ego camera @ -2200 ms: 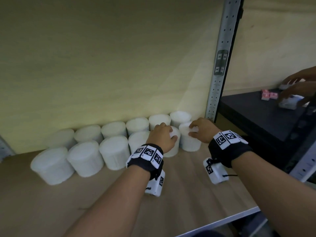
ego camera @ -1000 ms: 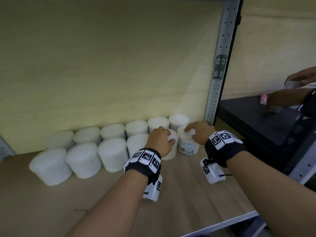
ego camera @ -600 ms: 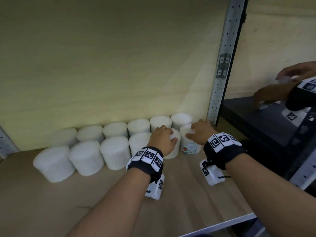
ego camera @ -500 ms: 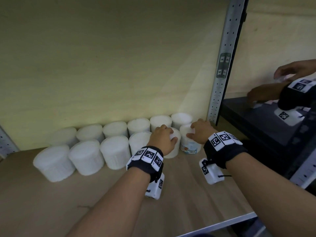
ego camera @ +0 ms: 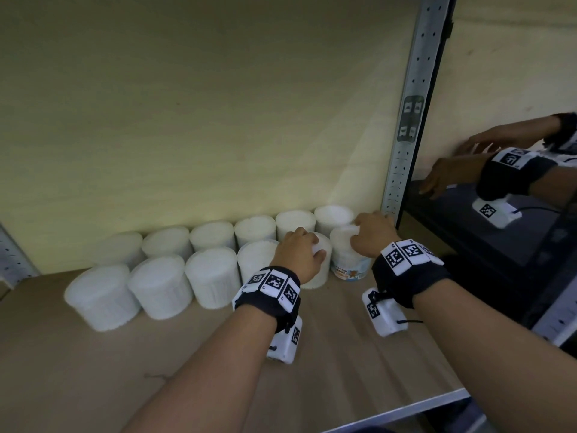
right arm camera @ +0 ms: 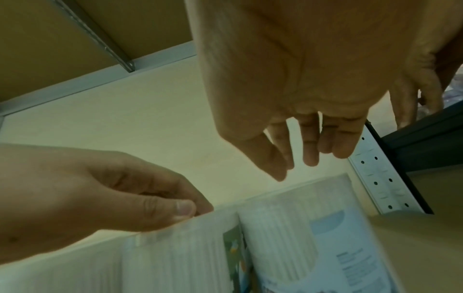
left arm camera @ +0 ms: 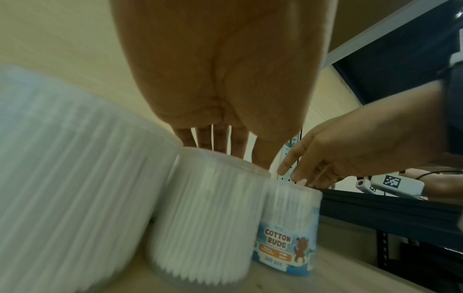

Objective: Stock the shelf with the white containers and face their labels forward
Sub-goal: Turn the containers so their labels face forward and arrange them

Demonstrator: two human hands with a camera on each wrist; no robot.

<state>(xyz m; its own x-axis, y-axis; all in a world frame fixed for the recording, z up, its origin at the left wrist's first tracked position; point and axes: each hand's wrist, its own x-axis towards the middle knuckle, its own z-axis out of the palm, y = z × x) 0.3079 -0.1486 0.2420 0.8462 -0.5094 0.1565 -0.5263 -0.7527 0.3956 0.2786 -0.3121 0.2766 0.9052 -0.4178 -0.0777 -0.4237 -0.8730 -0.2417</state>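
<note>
Two rows of containers (ego camera: 212,281) on shelf (ego camera: 93,370), upright post (ego camera: 402,145) at right end

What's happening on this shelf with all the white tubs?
A person is stocking a wooden shelf with tubs of cotton buds, in two rows against the back wall. The left hand grips the top of one front-row tub. The right hand rests its fingertips on the rightmost tub, whose "Cotton Buds" label faces forward. Most other front tubs show no label.
</note>
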